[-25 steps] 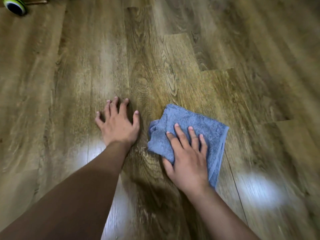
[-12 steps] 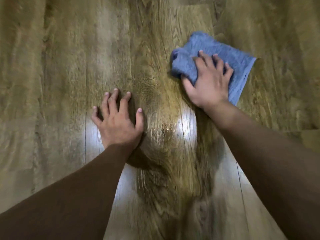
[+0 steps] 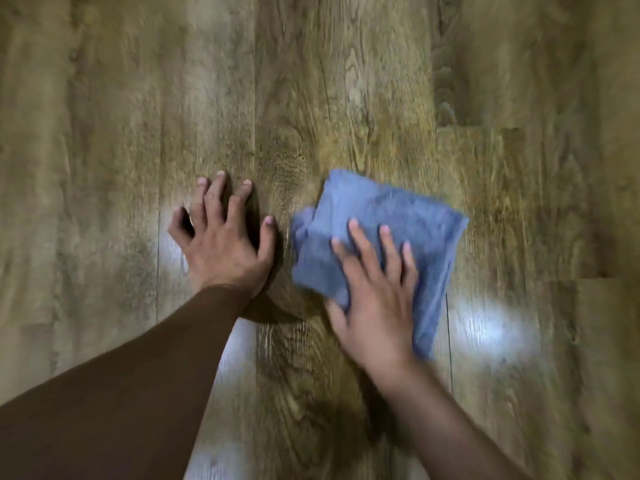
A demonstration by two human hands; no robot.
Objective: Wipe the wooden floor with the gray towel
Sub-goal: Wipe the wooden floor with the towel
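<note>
Towel (image 3: 391, 216), pinned flat by the open right hand (image 3: 377, 299), may bunch at its loose nine-o'clock fold; open left hand (image 3: 225, 247) braces on the floor (image 3: 346, 81).

Two bare hands: left hand (image 3: 225, 251) flat with spread fingers, right hand (image 3: 377, 303) flat too. One folded blue-gray terry towel (image 3: 391, 216) (blurred at the edges). One brown wood-grain plank floor (image 3: 311, 81), with two bright glare patches (image 3: 491, 327) clearly countable.
</note>
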